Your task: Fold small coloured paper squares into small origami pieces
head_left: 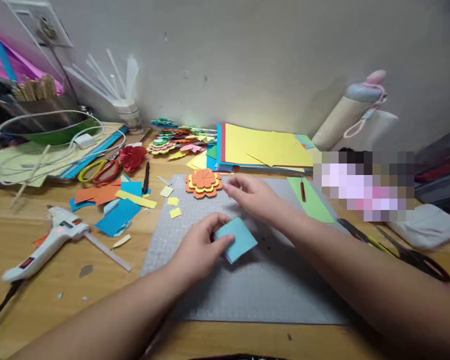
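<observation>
My left hand (pixel 200 240) is closed on a light-blue folded paper square (pixel 240 240), its thumb lying across the top face. The square is tilted above the grey cutting mat (pixel 285 290). My right hand (pixel 251 192) hovers farther back with bent fingers slightly apart, and nothing shows in them. Just left of those fingertips lies a layered orange and yellow paper flower (pixel 204 183). Several small yellow paper pieces (pixel 175 213) lie at the mat's left edge.
Blue paper scraps (pixel 118 217) and a hot glue gun (pixel 47 245) lie left. Behind are paper flowers (pixel 168 142) and stacked coloured sheets (pixel 266 145). Green paper (pixel 311 200) bears a red pen-like stick (pixel 303 191); black-handled scissors (pixel 416 255) lie right.
</observation>
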Demonstrator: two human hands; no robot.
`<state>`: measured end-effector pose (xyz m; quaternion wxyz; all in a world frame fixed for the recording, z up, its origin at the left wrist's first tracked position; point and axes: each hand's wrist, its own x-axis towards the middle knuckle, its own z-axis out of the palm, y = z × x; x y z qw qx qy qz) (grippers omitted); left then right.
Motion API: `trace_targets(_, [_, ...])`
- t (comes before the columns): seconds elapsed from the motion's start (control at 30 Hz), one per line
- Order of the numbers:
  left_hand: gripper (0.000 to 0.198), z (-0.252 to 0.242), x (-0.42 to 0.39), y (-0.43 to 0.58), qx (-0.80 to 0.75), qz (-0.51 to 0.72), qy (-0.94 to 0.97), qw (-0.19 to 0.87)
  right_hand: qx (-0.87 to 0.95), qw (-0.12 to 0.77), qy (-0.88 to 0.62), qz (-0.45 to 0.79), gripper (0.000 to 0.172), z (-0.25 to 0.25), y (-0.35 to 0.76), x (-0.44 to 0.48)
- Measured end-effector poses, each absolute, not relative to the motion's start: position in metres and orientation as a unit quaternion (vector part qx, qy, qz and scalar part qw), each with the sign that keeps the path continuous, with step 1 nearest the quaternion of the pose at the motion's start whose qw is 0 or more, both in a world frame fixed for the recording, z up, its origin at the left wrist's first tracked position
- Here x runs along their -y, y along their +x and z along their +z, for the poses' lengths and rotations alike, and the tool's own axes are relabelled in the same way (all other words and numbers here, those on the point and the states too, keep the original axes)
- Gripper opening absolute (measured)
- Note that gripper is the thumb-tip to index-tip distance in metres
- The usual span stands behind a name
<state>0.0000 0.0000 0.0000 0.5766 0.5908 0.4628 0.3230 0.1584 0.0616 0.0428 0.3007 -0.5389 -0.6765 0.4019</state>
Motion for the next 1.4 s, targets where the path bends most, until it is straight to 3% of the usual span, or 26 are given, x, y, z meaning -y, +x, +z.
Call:
trace_targets(0.07, [0.019, 0.004, -0.003, -0.001, -0.475, 0.334, 0.582, 0.569, 0.638, 0.249, -0.547, 0.481, 0.024, 0.035, 0.168, -0.033])
trace_targets(0.23, [0.026, 0.006, -0.007, -0.003, -0.498, 0.323, 0.582, 0.556, 0.513, 0.274, -0.528, 0.619, 0.026, 0.014, 0.182, 0.005])
trace_targets(0.4, [0.022, 0.002, -0.012, -0.006, -0.49, 0.314, 0.556, 0.593, 0.465, 0.353, -0.532, 0.613, 0.029, 0.001, 0.188, 0.001])
trace_targets(0.53, [0.014, 0.001, -0.016, -0.008, -0.483, 0.304, 0.556, 0.604, 0.464, 0.342, -0.523, 0.627, 0.031, -0.003, 0.19, 0.0])
trace_targets(0.8, [0.025, 0.006, -0.015, -0.007, -0.529, 0.321, 0.533, 0.578, 0.43, 0.38, -0.523, 0.63, 0.033, -0.007, 0.191, 0.003])
trace_targets(1.17, [0.016, 0.002, -0.017, -0.005, -0.484, 0.347, 0.542, 0.592, 0.424, 0.375, -0.511, 0.647, 0.032, -0.007, 0.188, 0.004])
trace_targets(1.4, [0.019, -0.003, -0.024, 0.003, -0.465, 0.39, 0.552, 0.572, 0.435, 0.378, -0.505, 0.643, 0.03, -0.003, 0.183, -0.001])
